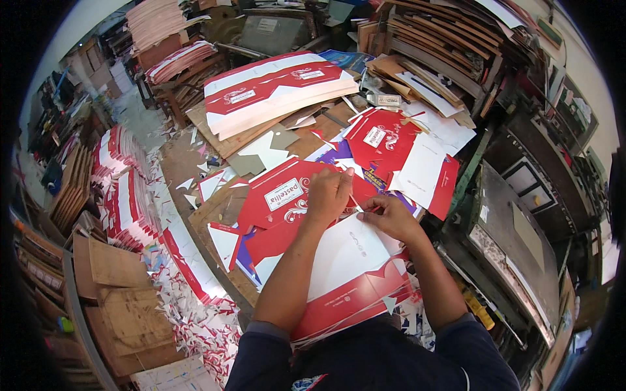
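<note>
A: Item one, obscured matter?

B: The near end of the red and white carton sheet runs under the person's dark sleeves and body, so its edge is cut off. Whatever thin piece sits between the two hands is too small to make out. The far shelves of board blur toward the rim.

A: Item two, hands?

B: Left hand: forearm reaching far across the sheet, fingers curled, pinching at the sheet's far edge. Right hand: just beside it, wrist bent inward, fingertips closed on the same edge.

A: Location of sheet?

B: Centre of the wooden bench, on top of loose red printed cartons. A tall stack of matching sheets lies farther off; paper offcuts litter the floor at near left.
</note>
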Demonstrator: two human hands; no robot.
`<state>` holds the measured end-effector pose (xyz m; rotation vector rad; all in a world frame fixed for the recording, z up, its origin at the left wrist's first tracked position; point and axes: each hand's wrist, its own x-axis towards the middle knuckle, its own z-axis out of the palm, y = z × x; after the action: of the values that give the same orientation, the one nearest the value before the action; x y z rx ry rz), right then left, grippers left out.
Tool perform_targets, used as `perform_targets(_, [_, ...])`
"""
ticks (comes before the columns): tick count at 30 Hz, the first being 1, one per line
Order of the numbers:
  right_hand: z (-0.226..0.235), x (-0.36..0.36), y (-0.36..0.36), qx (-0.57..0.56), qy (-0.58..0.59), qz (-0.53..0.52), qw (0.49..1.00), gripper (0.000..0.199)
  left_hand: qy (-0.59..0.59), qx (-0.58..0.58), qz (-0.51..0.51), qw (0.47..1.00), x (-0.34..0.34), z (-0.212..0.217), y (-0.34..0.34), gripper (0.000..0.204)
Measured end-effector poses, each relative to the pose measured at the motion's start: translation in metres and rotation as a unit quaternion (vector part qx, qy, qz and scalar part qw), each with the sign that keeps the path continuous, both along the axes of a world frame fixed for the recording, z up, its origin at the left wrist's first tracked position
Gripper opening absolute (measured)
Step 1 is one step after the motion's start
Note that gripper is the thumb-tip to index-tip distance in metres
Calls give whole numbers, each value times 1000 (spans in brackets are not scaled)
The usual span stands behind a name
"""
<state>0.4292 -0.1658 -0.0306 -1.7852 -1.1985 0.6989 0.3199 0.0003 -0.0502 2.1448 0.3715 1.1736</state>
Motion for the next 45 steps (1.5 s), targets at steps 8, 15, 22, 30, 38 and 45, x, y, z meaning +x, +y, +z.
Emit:
perform_targets(8, [16,-2,4,-63,44,-43,996,19,-2,22,17,1000,-1,-2,1,56])
perform_targets(15, [24,15,-26,-67,103,-113,986,18,34,33,39,998,2,-11,2,53])
perform_targets(22, [35,30,-19,44,-48,-200,978,17,24,-3,69,997,8,-14,4,46])
perform_targets(30, [51,-68,29,221,-17,-45,974,29,89,34,28,995,-3,-21,13,31])
perform_targets(38, [19,-45,2,168,-254,-146,941,49,59,-13,20,998,13,-24,1,23])
perform_targets(45, [-79,-31,12,66,-14,-77,995,79,133,1,19,991,10,-77,59,45])
